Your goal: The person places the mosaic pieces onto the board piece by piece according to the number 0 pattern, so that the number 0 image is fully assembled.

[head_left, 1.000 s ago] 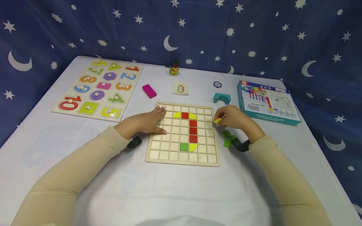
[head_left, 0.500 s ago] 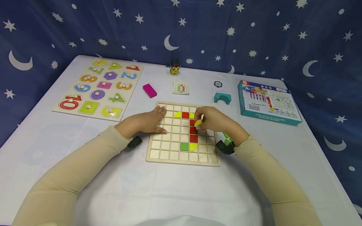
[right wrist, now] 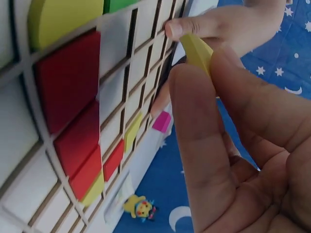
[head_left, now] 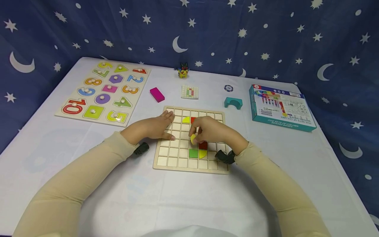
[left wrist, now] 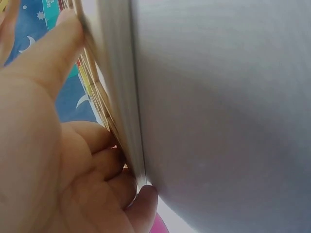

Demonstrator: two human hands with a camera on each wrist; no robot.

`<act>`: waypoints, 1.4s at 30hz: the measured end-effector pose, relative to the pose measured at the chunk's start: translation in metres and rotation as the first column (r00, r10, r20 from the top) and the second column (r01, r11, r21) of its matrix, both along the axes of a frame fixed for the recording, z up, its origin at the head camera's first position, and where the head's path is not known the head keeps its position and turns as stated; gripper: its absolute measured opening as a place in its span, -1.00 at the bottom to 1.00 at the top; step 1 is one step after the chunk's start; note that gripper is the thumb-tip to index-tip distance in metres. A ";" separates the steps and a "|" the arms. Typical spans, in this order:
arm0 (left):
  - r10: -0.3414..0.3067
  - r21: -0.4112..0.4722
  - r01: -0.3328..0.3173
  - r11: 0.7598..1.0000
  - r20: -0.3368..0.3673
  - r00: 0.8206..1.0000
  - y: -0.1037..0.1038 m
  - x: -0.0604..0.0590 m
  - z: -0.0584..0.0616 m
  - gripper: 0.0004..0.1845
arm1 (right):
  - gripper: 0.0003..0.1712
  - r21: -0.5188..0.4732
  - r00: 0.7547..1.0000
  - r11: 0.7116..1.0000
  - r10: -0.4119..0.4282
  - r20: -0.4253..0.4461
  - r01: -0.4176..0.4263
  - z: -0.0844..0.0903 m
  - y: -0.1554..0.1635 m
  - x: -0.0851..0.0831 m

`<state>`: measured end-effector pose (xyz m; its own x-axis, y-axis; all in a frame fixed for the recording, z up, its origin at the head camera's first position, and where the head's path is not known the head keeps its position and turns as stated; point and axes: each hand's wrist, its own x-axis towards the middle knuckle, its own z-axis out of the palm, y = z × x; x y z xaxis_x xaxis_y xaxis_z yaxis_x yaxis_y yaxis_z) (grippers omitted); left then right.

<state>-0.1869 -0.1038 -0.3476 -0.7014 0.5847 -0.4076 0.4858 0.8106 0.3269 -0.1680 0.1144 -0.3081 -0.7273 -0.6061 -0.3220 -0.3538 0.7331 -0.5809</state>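
Observation:
A wooden grid board (head_left: 173, 161) lies flat on the white table. My left hand (head_left: 149, 127) rests on its left edge with the thumb over the grid. Above the middle of the board, my right hand (head_left: 213, 131) pinches a yellow rounded tile (right wrist: 197, 54) between thumb and forefinger, apart from the squares. Set in the grid are several red tiles (right wrist: 68, 80), a green square tile (head_left: 193, 153), a yellow quarter-round tile (head_left: 203, 154) beside it and another yellow tile (head_left: 186, 119) near the top. My right hand hides part of the pattern in the head view.
Behind the board lie a small pattern card (head_left: 189, 92), a magenta block (head_left: 157, 94), a teal arch block (head_left: 233, 102) and a round chip (head_left: 228, 88). A number puzzle (head_left: 102, 95) lies left, a teal box (head_left: 282, 108) right, a toy figure (head_left: 183, 71) at the back.
My right hand has moved left from beside the board to above its middle, carrying the yellow tile. My left hand has stayed on the board's left edge.

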 end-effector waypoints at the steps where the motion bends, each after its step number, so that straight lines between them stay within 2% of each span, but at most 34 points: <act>1: 0.001 0.000 -0.001 1.000 0.000 1.000 0.000 0.000 0.000 -0.01 | -0.83 0.009 1.000 1.000 0.010 0.006 -0.010 -0.001 -0.002 0.000; 5: 0.007 0.000 -0.007 1.000 0.003 1.000 0.000 0.001 0.002 -0.01 | -0.78 0.048 0.998 0.997 0.066 0.014 -0.067 -0.003 -0.010 0.000; 8: 0.009 0.000 -0.009 1.000 0.004 1.000 0.000 0.002 0.003 -0.01 | -0.78 0.043 0.993 0.993 0.113 0.021 -0.114 -0.006 -0.014 0.001; 14: 0.004 0.000 -0.004 1.000 0.003 1.000 0.000 0.001 0.003 0.00 | -0.87 0.000 0.984 0.984 0.176 0.013 -0.176 -0.011 -0.023 0.003; 19: -0.003 0.004 0.003 1.000 -0.001 1.000 0.000 0.001 0.003 0.00 | -0.89 0.027 0.974 0.974 0.225 0.010 -0.225 -0.014 -0.028 0.005; 29: -0.012 -0.003 0.012 1.000 -0.006 1.000 0.000 0.000 0.002 0.00 | -0.94 0.128 0.973 0.965 0.231 0.003 -0.230 -0.018 -0.034 0.006; 36: -0.008 0.006 0.008 1.000 -0.009 1.000 -0.001 -0.001 0.001 0.00 | -0.96 0.125 0.974 0.966 0.226 0.006 -0.225 -0.019 -0.035 0.007; 42: -0.005 0.003 0.005 1.000 -0.005 1.000 -0.001 -0.001 0.000 0.00 | -0.95 0.084 0.978 0.975 0.210 -0.022 -0.207 -0.016 -0.024 0.004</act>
